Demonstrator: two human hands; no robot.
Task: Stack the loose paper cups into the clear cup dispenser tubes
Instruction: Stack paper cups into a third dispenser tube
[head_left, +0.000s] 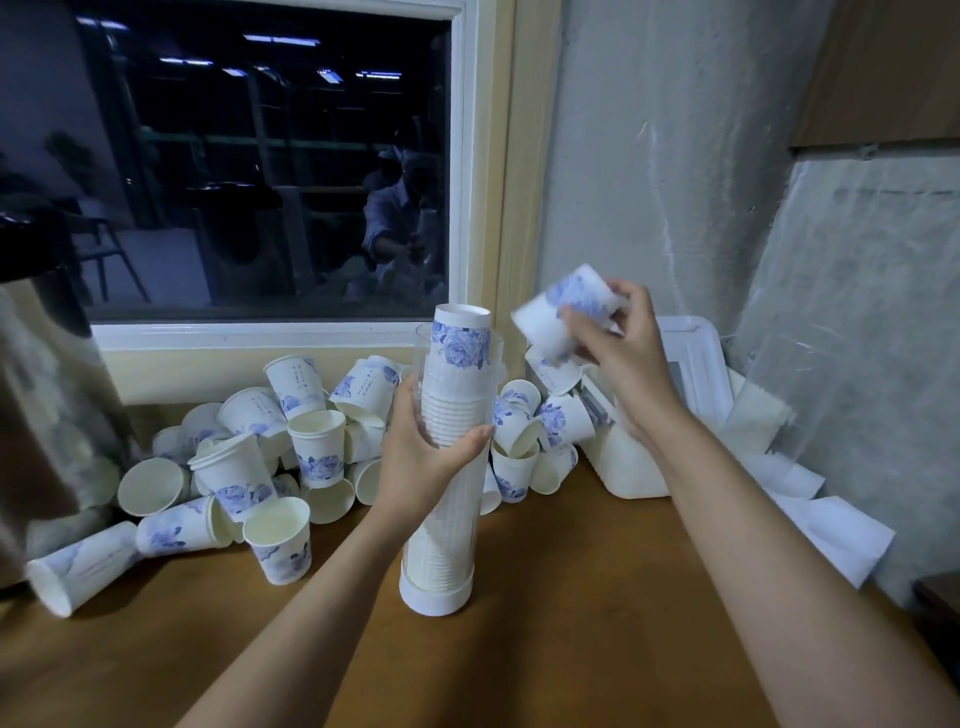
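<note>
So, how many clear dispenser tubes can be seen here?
1. The clear tube stands upright on the wooden table, gripped by the left hand. Others may be hidden behind the cup pile.

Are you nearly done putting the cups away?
Not yet. Done: the tube is packed, its top cup poking above the rim. In hand: the left hand grips the tube, the right hand holds one more cup. Left: a big pile of loose cups on the table.
</note>
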